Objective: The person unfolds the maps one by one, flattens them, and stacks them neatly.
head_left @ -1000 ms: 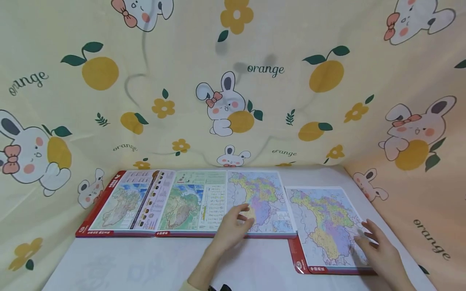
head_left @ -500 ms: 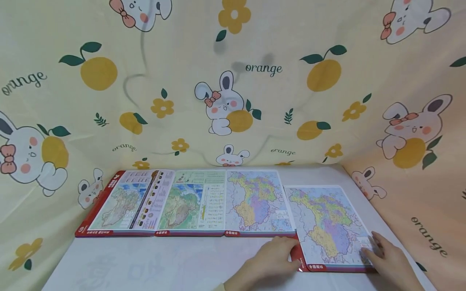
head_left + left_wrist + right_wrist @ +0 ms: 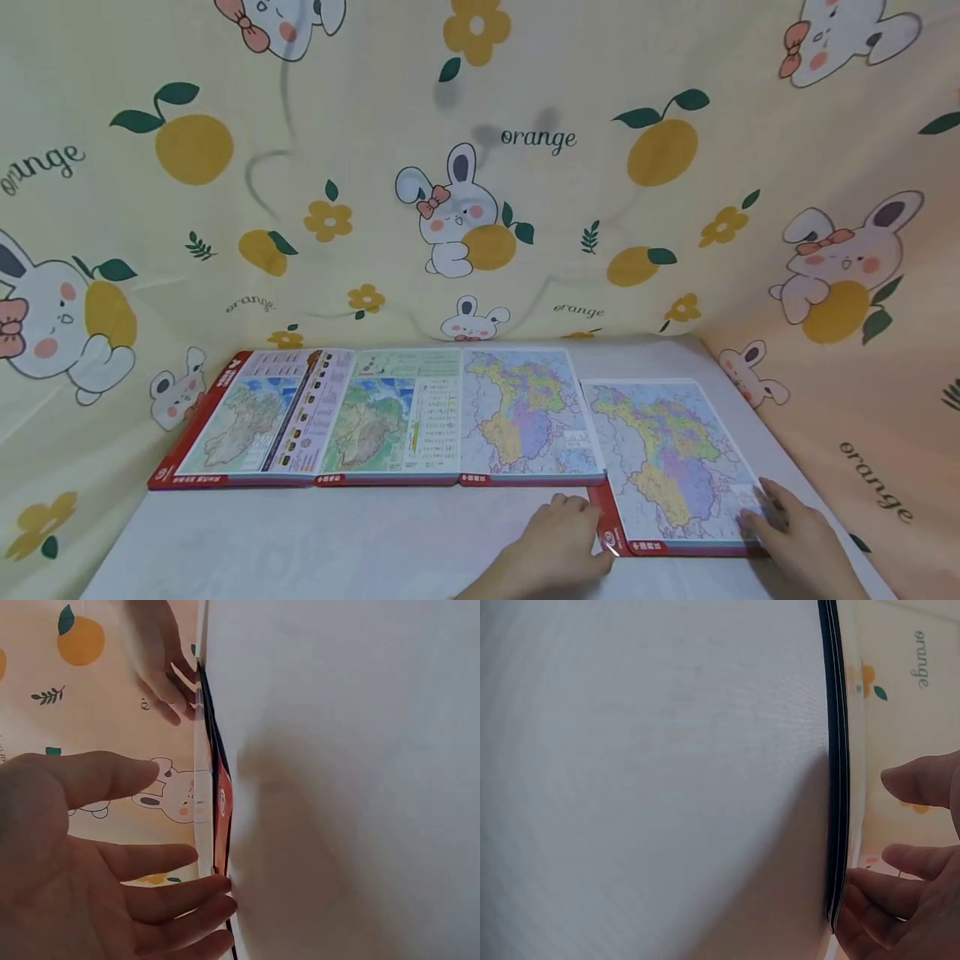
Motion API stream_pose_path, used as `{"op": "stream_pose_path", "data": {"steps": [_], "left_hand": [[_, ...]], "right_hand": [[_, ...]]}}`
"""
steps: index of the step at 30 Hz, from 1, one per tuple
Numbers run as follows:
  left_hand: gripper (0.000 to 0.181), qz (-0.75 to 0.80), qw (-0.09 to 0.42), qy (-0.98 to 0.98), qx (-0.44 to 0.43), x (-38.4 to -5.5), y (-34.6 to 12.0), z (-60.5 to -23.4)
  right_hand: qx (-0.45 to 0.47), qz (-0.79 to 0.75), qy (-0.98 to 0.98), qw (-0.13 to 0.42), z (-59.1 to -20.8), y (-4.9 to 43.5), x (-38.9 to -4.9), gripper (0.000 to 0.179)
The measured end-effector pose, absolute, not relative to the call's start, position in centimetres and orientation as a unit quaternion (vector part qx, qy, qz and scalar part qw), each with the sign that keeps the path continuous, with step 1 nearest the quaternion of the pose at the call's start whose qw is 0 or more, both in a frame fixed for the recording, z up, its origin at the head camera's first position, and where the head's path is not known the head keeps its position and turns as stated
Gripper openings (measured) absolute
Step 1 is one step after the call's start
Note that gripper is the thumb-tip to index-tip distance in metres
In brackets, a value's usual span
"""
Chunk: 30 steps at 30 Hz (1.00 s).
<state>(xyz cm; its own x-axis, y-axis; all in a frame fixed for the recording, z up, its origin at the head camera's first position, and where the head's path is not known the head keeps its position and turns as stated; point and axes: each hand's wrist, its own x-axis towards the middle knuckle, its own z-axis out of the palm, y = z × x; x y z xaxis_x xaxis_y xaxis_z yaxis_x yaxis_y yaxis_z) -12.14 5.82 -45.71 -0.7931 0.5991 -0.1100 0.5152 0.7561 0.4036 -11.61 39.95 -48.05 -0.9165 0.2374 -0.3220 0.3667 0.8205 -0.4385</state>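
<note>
A colourful map stack (image 3: 675, 467) with a red strip down its left side lies at the right of the table. My left hand (image 3: 551, 542) is at its lower left corner, fingertips right at the edge. In the left wrist view the left hand's fingers (image 3: 172, 896) are extended, with the thumb apart from them. At the lower right side of the stack is my right hand (image 3: 806, 533). The right wrist view shows its fingers (image 3: 889, 892) meeting the layered edge (image 3: 838, 772), thumb spread away.
To the left, three more map panels lie side by side: a relief map (image 3: 251, 421), a green map (image 3: 371, 425) and a coloured map (image 3: 525, 408) bordering the right stack. White tabletop (image 3: 337, 533) shows in front. A patterned cloth (image 3: 337, 125) surrounds the back and sides.
My left hand has moved from over the third map panel down and right to the right stack's left edge. My right hand has come down slightly along its right side. The maps stay in place.
</note>
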Motion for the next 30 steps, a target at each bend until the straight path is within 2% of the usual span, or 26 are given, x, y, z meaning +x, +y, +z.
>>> {"op": "stream_pose_path", "data": {"steps": [7,16,21,24,27,30], "left_hand": [[0.039,0.247,0.144,0.909,0.304,-12.0,5.7,-45.8],[0.031,0.466,0.216,0.817,0.262,-11.9,6.0,-45.7],[0.049,0.543,0.241,0.776,0.211,-11.2,6.3,-45.2],[0.051,0.595,0.254,0.745,0.163,-10.8,6.7,-44.7],[0.048,0.654,0.252,0.704,0.116,-10.6,7.4,-44.7],[0.046,0.695,0.223,0.678,0.084,-10.7,8.2,-45.2]], "right_hand": [[0.167,-0.263,0.943,0.119,-47.8,39.4,-11.4,0.094],[0.224,-0.294,0.927,0.072,-47.5,39.3,-11.3,0.088],[0.265,-0.324,0.908,0.019,-47.3,39.5,-11.1,0.079],[0.282,-0.339,0.897,0.006,-47.2,39.8,-11.0,0.079],[0.303,-0.35,0.887,0.003,-47.2,40.2,-10.9,0.083],[0.314,-0.361,0.878,-0.001,-47.5,40.8,-10.9,0.086]]}}
